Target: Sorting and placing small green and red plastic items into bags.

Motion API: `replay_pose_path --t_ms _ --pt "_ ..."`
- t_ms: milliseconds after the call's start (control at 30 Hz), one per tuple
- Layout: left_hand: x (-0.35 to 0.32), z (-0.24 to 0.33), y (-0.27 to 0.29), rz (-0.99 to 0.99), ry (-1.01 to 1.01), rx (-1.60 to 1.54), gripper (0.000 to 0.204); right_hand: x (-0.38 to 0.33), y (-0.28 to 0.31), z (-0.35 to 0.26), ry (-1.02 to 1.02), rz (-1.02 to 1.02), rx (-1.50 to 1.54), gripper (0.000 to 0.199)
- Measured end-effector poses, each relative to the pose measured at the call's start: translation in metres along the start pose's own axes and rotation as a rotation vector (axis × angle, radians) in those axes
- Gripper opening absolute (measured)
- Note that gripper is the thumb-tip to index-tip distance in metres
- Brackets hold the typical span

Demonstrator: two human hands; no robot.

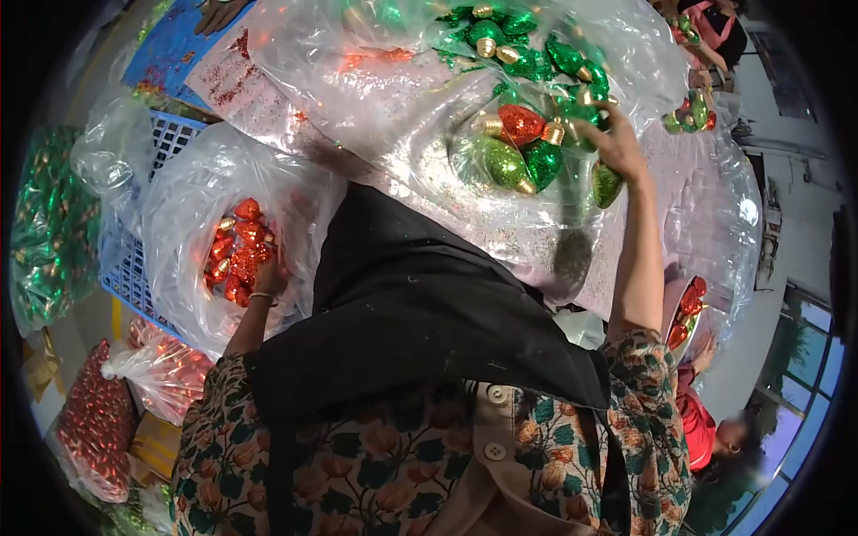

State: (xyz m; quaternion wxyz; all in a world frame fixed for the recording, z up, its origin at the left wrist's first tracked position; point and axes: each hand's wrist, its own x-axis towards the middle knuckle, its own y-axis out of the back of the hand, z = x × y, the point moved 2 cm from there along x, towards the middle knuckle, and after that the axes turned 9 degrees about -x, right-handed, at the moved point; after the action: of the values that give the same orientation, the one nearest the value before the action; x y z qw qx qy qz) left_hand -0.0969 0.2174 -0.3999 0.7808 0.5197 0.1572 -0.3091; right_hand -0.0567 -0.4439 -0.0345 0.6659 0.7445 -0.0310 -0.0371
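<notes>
My left hand (271, 275) reaches into a clear plastic bag (179, 223) at the left, against the red bulb-shaped ornaments (234, 259) with gold caps. Those ornaments mostly hide its fingers. Over the table at the right, my right hand (618, 145) has its thumb and fingers closed about a green bulb ornament (579, 114), blurred. Just left of it, a red ornament (518, 125), a light green one (505, 163) and a dark green one (543, 163) lie together on clear plastic. Another light green ornament (607, 186) is below my right palm.
More green ornaments (514, 54) lie at the table's far side. Clear sheeting covers the glitter-strewn table (536, 241). A blue crate (125, 259) and filled bags (94, 420) stand at the left. At the right are other people (697, 415) and a red ornament cluster (686, 313).
</notes>
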Motion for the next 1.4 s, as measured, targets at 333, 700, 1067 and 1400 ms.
replay_pose_path --t_ms 333,700,1067,1400 --pt "-0.071 0.055 0.142 0.5 -0.222 0.254 0.058 -0.027 0.111 -0.112 0.147 -0.081 0.722 0.044" --pt "-0.095 0.436 0.299 0.84 -1.082 -0.071 0.051 -0.013 0.091 -0.094 0.124 -0.057 0.589 0.052" --pt "-0.079 0.561 0.268 0.163 -0.902 0.241 0.045 -0.035 0.107 -0.082 -0.006 0.141 0.787 0.046" --pt "-0.099 0.52 0.229 0.223 -1.087 0.202 0.049 -0.029 0.094 -0.117 0.12 -0.081 0.687 0.045"
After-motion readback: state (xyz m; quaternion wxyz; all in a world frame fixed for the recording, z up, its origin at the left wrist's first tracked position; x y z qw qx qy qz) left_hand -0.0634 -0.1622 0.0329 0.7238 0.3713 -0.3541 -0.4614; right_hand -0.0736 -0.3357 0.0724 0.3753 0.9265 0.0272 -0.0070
